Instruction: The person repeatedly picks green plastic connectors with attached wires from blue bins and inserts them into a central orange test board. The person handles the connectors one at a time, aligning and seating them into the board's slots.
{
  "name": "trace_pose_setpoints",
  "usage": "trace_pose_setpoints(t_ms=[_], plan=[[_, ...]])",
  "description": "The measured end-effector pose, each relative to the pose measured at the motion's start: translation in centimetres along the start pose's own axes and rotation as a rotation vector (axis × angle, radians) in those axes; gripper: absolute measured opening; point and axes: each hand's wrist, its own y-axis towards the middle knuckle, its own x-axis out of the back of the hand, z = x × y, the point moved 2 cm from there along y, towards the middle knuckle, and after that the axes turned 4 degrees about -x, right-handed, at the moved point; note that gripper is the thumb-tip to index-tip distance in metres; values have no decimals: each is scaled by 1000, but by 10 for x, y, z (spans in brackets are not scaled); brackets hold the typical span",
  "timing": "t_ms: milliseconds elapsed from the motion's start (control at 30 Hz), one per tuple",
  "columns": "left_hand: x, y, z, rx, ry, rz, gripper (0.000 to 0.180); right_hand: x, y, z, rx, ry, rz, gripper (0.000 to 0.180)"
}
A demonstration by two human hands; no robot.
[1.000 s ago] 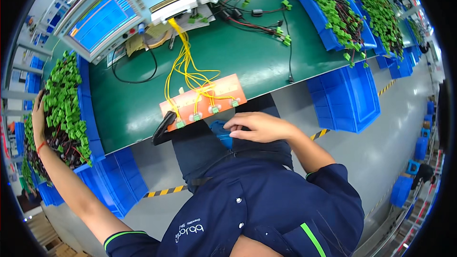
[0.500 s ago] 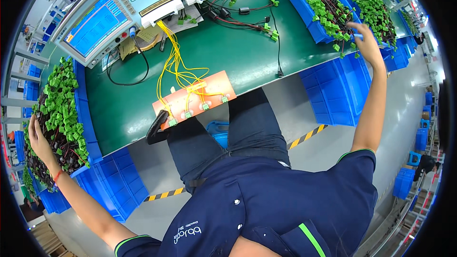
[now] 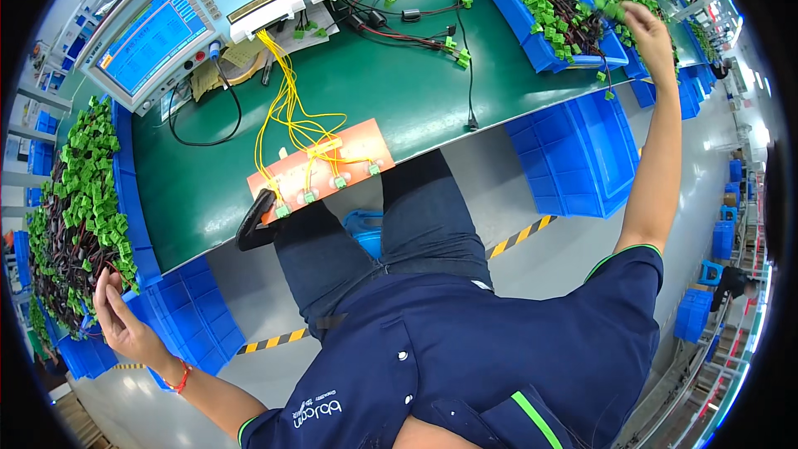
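Note:
At the upper right my right hand point(image 3: 655, 41) pinches a green-ended cable connector point(image 3: 609, 7), smeared by motion, above the blue bins. My left hand point(image 3: 122, 323) is by the near edge of the left-hand heap of green connectors point(image 3: 87, 191); its fingers are apart and nothing shows in them. Between the hands, at the table's front edge, lies an orange board point(image 3: 320, 162) with several green connector sockets along its near side. Yellow wires point(image 3: 287, 100) run from it to a white terminal block point(image 3: 268, 15) on the tester.
A bench tester point(image 3: 158, 41) with a lit screen stands at the back left of the green table point(image 3: 399, 91). Loose black cables with green ends point(image 3: 399, 29) lie beside it. Blue bins point(image 3: 540, 50) of connectors flank the table. A black clamp-like part point(image 3: 256, 220) overhangs the front edge.
My right hand has risen slightly and now carries a green-ended connector. My left hand has come nearer to me, off the heap's outer side. The whole view has shifted a little.

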Motion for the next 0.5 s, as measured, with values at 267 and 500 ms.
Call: trace_pose_setpoints(t_ms=[267,500], plan=[[-11,-40,-20,35,20,55,25,12,34,78,45,774,-402,28],[-31,-66,-26,71,-50,163,24,-68,40,29,-393,1031,-197,22]])
